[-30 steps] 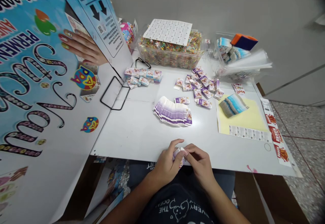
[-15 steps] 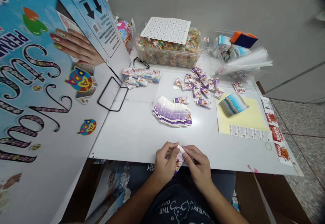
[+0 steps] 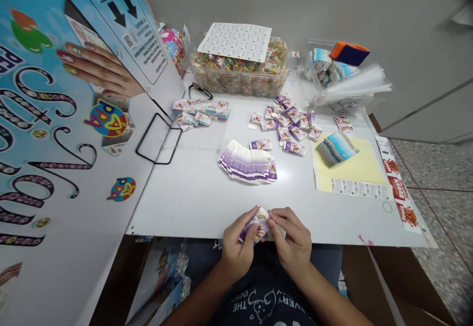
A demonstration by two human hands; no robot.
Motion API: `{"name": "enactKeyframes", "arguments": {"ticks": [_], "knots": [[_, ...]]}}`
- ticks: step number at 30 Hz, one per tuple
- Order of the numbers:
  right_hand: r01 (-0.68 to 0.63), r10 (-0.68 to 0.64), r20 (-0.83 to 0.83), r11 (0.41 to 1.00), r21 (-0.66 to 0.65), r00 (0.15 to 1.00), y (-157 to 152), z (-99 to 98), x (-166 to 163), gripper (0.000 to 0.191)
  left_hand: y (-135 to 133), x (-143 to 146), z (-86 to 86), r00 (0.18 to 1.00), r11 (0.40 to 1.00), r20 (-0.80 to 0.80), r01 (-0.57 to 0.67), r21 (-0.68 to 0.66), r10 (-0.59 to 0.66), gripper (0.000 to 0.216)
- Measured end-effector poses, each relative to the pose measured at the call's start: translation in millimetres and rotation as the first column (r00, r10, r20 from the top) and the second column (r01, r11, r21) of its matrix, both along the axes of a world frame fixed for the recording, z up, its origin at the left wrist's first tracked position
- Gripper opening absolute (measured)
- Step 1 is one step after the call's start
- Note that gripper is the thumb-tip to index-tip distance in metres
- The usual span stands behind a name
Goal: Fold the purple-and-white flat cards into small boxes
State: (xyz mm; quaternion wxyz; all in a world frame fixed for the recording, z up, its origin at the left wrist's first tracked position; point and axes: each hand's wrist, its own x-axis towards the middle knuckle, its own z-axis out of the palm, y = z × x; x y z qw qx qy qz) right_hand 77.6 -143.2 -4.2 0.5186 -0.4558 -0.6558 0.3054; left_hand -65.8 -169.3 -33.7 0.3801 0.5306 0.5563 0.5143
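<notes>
A small purple and white printed carton (image 3: pixel 255 223) is pinched between both hands at the near edge of the white board (image 3: pixel 195 193). My left hand (image 3: pixel 236 244) grips its lower left side, fingers curled. My right hand (image 3: pixel 291 239) pinches its upper right end with thumb and fingertips. Just beyond lies a fanned stack of flat purple cartons (image 3: pixel 248 163). Farther back sit several folded small boxes (image 3: pixel 288 124) in a loose heap, and a tidy row of boxes (image 3: pixel 201 109) to the left.
A large printed blue display panel (image 3: pixel 66 119) leans along the left. A clear tub of colourful sweets (image 3: pixel 240 69) under a white sheet stands at the back. A clear tray with blue packs (image 3: pixel 340 77) sits back right. A yellow sheet (image 3: pixel 354 168) holds blue cards. Black glasses (image 3: pixel 199 90) lie nearby.
The carton has been turned and opened out between my fingers, now showing more of its printed face. Both hands stayed at the board's near edge. The camera shifted slightly.
</notes>
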Motion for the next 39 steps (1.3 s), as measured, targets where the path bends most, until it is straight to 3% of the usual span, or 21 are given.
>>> {"name": "enactKeyframes", "arguments": {"ticks": [2,4,8,11,14,17,19,22,24,26,31,34,36,39], "knots": [[-0.036,0.028,0.059,0.990,0.137,0.998,-2.2,1.5,-1.2,0.050,-0.1,-3.4,1.3,1.000,1.000,-0.003,-0.007,-0.002,0.007,0.032],[-0.060,0.047,0.078,0.983,0.172,0.996,-4.0,1.9,-2.2,0.051,0.1,-6.6,2.6,1.000,1.000,-0.004,0.002,0.000,-0.002,0.032],[-0.059,0.056,-0.087,0.998,-0.038,0.995,-6.2,-1.8,-4.3,0.030,1.9,-8.4,4.1,0.997,0.997,0.004,0.074,0.024,-0.074,0.030],[-0.127,0.110,-0.121,0.982,-0.140,0.987,-9.7,-5.0,-6.0,0.037,2.4,-5.2,3.6,0.991,0.992,0.028,0.128,0.025,-0.128,0.029],[-0.150,0.131,-0.123,0.976,-0.160,0.984,-12.0,-5.8,-6.0,0.044,0.8,0.7,0.5,0.985,0.990,0.121,0.129,-0.062,-0.121,0.024],[-0.156,0.112,-0.154,0.937,-0.311,0.982,-3.9,-6.7,-0.8,0.029,0.8,5.2,-4.6,0.980,0.979,0.171,0.133,-0.153,-0.106,0.022],[-0.130,0.045,-0.184,0.868,-0.479,0.982,9.5,-9.2,6.8,0.021,3.8,4.8,-8.5,0.988,0.980,0.112,0.121,-0.157,-0.104,0.023],[0.023,-0.256,-0.291,0.785,-0.619,0.922,36.8,-17.3,23.2,0.030,11.2,-1.4,-14.7,0.998,0.994,-0.034,0.040,-0.100,-0.044,0.026],[0.130,-0.418,-0.375,0.792,-0.596,0.827,54.8,-24.7,36.0,0.039,15.4,-6.3,-18.9,0.996,0.997,-0.084,-0.017,-0.077,0.010,0.026],[0.200,-0.434,-0.360,0.822,-0.533,0.826,70.0,-31.5,48.9,0.040,17.6,-9.0,-22.3,0.994,0.996,-0.103,-0.045,-0.075,0.037,0.024],[0.149,-0.265,-0.192,0.871,-0.468,0.945,96.9,-31.2,71.3,0.038,17.2,-4.6,-26.4,0.964,1.000,-0.265,0.019,-0.011,-0.021,0.023],[-0.035,0.063,0.080,0.950,-0.310,0.995,112.4,-23.2,71.6,0.050,17.1,-1.3,-27.5,0.896,0.997,-0.444,0.050,0.062,-0.018,0.022],[-0.202,0.262,0.346,0.958,-0.202,0.901,123.3,-21.4,67.5,0.063,17.4,-0.6,-27.9,0.850,0.991,-0.527,0.064,0.120,0.009,0.021],[-0.314,0.336,0.522,0.940,-0.134,0.784,137.8,-26.6,61.7,0.072,17.9,-0.7,-27.6,0.826,0.981,-0.563,0.083,0.177,0.032,0.019]]}}
